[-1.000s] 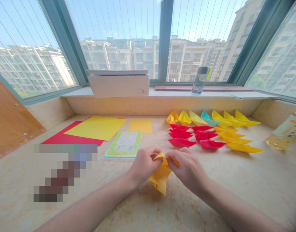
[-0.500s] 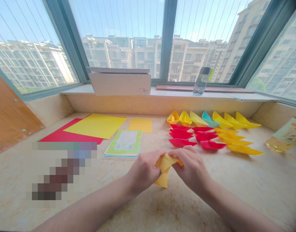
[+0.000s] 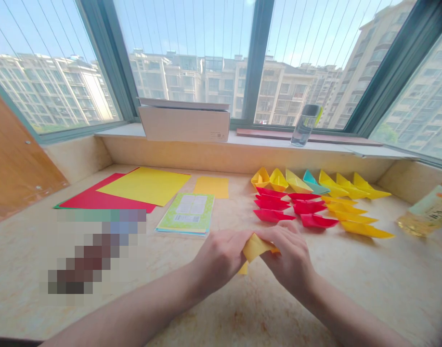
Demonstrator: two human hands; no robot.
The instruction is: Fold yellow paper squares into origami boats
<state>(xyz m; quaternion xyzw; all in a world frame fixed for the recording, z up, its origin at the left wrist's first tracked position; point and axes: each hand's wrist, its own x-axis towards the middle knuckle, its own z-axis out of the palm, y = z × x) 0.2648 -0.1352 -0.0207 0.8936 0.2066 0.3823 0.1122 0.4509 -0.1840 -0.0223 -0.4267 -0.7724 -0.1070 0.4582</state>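
Note:
A partly folded piece of yellow-orange paper (image 3: 256,247) is pinched between my two hands above the counter. My left hand (image 3: 224,253) grips its left side, and my right hand (image 3: 288,248) grips its right side; the fingertips behind the paper are hidden. A small paper flap hangs below, beside the left hand. Beyond my right hand stand rows of folded paper boats: red boats (image 3: 273,215) nearest, yellow-orange boats (image 3: 367,229) to their right, and a back row of yellow boats (image 3: 329,183) with one teal boat (image 3: 313,182).
Large yellow sheets (image 3: 145,185) overlap red sheets (image 3: 87,193) at the left. A packet of coloured paper (image 3: 187,214) and a small orange sheet (image 3: 211,187) lie mid-counter. A bottle (image 3: 428,212) is at right; a white box (image 3: 185,124) and clear bottle (image 3: 305,126) stand on the sill.
The paper in my hands has been folded or turned, so its hanging flap shows less and a broader face is up. The view has tilted slightly.

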